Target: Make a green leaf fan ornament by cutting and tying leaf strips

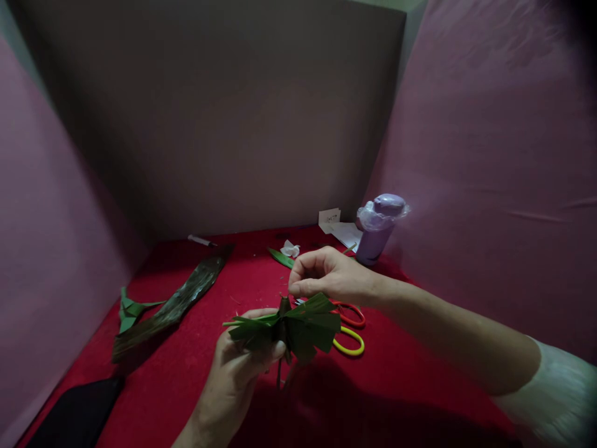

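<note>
My left hand [237,367] is closed around the middle of a butterfly-like figure [312,323] made of cut green leaf, with its thumb pressed on the brown stem-like body. Green leaf pieces fan out to both sides of that body. Just above the figure's top end, my right hand [326,274] is pinched, thumb against forefinger; whatever is between the fingertips is too small to make out. Behind the figure's right side lie scissors [352,342] with one red and one yellow handle loop, their blades mostly hidden.
On the red cloth [196,386], a long dark dried leaf [181,298] and a folded green leaf piece [130,310] lie left. Farther back are a pen-like tube [201,240], crumpled white paper [290,249], a green leaf [282,258] and a purple bottle [375,233]. A black flat object [77,414] lies front left.
</note>
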Demonstrator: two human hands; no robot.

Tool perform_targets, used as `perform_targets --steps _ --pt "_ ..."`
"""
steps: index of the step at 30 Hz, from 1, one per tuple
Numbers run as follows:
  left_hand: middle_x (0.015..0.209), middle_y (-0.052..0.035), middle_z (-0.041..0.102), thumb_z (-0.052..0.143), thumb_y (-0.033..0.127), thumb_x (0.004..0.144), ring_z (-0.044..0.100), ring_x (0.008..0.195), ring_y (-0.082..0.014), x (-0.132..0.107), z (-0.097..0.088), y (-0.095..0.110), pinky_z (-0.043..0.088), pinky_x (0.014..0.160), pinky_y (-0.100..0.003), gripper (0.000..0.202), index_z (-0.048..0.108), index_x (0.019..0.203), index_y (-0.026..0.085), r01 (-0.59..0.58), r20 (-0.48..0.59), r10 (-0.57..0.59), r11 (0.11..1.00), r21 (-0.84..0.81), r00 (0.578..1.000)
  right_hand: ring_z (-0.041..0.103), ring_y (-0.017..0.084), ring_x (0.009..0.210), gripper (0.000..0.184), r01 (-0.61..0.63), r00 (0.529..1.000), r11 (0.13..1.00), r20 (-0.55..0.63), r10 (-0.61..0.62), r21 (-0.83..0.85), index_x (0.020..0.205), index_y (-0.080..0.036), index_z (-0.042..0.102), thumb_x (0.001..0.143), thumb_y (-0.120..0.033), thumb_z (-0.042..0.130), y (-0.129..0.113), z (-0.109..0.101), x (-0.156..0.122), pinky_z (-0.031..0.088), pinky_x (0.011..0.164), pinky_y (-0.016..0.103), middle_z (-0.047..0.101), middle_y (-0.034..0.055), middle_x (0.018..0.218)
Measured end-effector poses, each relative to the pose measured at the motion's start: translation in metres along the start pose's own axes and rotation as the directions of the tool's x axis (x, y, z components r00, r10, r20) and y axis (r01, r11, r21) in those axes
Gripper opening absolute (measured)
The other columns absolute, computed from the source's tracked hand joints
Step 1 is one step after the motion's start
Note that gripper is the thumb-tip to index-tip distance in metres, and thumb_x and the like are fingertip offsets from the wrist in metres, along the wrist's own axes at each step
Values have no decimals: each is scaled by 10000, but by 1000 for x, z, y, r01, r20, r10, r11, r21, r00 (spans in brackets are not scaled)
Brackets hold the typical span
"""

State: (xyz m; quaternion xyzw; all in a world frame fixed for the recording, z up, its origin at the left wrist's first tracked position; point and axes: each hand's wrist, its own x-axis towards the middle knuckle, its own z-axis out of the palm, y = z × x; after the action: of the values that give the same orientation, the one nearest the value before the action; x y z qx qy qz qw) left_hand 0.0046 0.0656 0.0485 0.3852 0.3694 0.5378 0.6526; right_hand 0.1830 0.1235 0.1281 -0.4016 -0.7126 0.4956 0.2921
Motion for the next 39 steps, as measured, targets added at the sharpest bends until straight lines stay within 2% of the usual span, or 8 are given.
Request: perform_targets --steps 6,10,15,19,21,26,32,39 --pt "801 -45 716 772 135 555 638 770 -174 2 -4 -2 504 700 -248 308 710 856 163 19 -40 -21 999 -48 999 424 50 486 181 7 988 994 -156 10 107 692 -137 580 737 -306 627 21 -4 5 314 453 185 527 -33 576" --pt "834 -67 728 774 127 567 655 767 -182 8 -10 -6 529 707 -280 249 716 809 142 37 -127 -49 995 -98 991 408 52 454 249 -84 949 958 -271 161 276 728 -158 554 739 -399 618 56 6 1 283 424 178 512 -45 560" --pt "884 -95 719 753 108 605 662 795 -194 13 -11 -6 552 699 -304 305 696 905 119 38 -210 -80 980 -195 974 471 79 517 309 -184 946 904 -181 270 386 684 -145 538 676 -429 661 91 45 -19 335 446 188 567 0 627" --pt "803 -72 711 693 47 659 655 728 -159 16 -10 -4 562 694 -298 153 689 803 98 -12 -221 -53 959 -283 974 572 134 748 420 -93 990 879 -49 131 467 923 -160 553 614 -378 736 96 87 -30 435 630 237 618 39 864" --pt "780 -76 704 641 -1 686 652 704 -152 19 -11 -4 568 676 -292 110 675 752 80 -8 -286 -93 943 -332 954 579 129 669 403 -122 989 866 -16 148 484 904 -162 518 619 -354 727 95 103 -32 438 616 246 615 11 762" --pt "728 -85 682 544 -47 734 654 664 -145 29 -20 -4 580 670 -297 143 638 711 58 57 -391 -235 908 -416 890 540 112 514 125 -138 970 985 -185 156 107 869 -178 553 776 -261 544 88 107 -37 378 517 211 578 -33 548" --pt "768 -107 677 523 -27 757 670 700 -164 32 -29 -1 578 687 -296 134 609 763 76 150 -387 -314 905 -398 867 555 119 521 197 -103 968 955 -250 31 -279 844 -198 633 850 -256 445 75 94 -37 362 540 215 615 -15 546" --pt "799 -164 651 621 82 728 673 808 -246 -20 -40 -2 567 690 -333 67 565 763 70 256 -461 -310 950 -178 831 562 120 544 184 -140 972 883 -232 36 -449 814 -222 652 830 -228 468 89 102 -36 322 541 215 643 -16 589"
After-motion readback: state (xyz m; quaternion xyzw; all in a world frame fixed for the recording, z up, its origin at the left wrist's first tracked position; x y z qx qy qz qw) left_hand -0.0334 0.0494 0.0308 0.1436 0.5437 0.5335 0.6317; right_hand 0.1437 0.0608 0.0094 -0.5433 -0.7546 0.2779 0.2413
